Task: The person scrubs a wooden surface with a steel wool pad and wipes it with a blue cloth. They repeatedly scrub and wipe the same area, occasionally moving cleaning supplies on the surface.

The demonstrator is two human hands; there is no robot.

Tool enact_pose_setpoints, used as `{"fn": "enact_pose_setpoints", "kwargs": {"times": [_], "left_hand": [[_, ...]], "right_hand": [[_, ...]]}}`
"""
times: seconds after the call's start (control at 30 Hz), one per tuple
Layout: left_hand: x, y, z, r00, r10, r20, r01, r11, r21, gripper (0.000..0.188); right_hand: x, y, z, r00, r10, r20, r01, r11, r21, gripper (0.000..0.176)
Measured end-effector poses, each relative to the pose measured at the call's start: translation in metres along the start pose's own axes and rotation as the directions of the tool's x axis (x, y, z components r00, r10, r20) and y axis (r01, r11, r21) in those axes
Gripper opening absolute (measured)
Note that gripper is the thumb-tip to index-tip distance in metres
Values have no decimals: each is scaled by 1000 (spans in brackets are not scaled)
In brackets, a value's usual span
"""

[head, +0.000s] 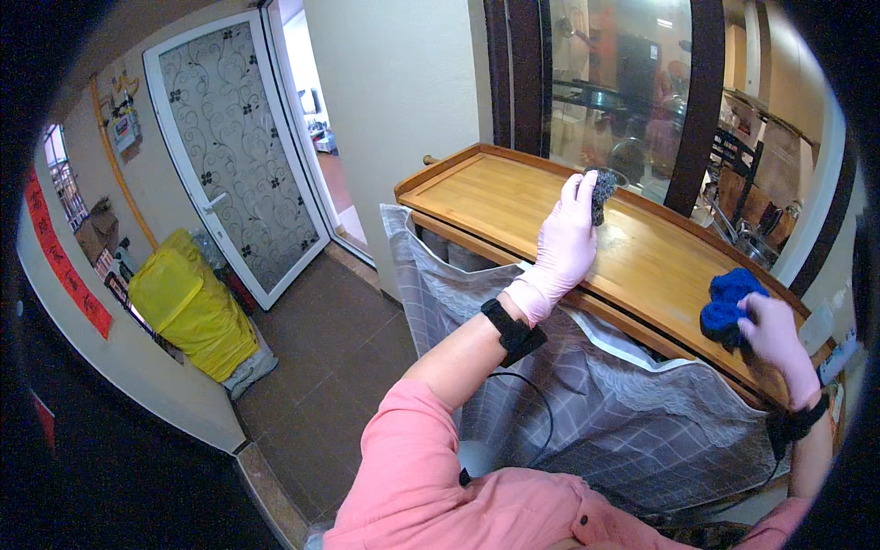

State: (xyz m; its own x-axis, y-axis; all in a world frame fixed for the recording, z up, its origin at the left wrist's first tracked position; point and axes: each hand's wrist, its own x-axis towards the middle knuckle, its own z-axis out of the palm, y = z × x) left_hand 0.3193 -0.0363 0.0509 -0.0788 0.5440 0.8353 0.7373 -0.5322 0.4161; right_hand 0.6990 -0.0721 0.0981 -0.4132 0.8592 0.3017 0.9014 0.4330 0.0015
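A long wooden tabletop (474, 189) with a raised rim along its back and left side stretches before me below a window. My left hand (569, 234), in a pale pink glove, grips a dark grey scouring pad (603, 196) over the middle of the wood. Under that hand, a light shiny patch shows on the surface. Towards the right end, my gloved right hand (777, 340) holds a bunched blue cloth (730, 302) near the tabletop. Both wrists wear black straps.
A checked, lace-trimmed curtain (536, 426) hangs from the tabletop's front edge. Behind it is a dark-framed sliding window (619, 89). Pots and a rack show to the right. On the left stand a patterned glass door (227, 144) and a yellow-covered pile (196, 302).
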Motion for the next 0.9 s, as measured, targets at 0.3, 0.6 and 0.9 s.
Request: {"fn": "enact_pose_setpoints", "kwargs": {"times": [0.3, 0.6, 0.9], "left_hand": [[11, -15, 0, 981, 170, -93, -158, 979, 131, 63], [5, -16, 2, 996, 70, 47, -74, 993, 88, 69], [5, -11, 1, 992, 66, 112, -73, 996, 59, 67]], "right_hand": [[33, -59, -14, 876, -430, 217, 435, 900, 28, 60], [52, 0, 8, 966, -114, 232, 153, 975, -159, 49], [125, 6, -12, 948, 121, 294, -29, 954, -299, 30]]}}
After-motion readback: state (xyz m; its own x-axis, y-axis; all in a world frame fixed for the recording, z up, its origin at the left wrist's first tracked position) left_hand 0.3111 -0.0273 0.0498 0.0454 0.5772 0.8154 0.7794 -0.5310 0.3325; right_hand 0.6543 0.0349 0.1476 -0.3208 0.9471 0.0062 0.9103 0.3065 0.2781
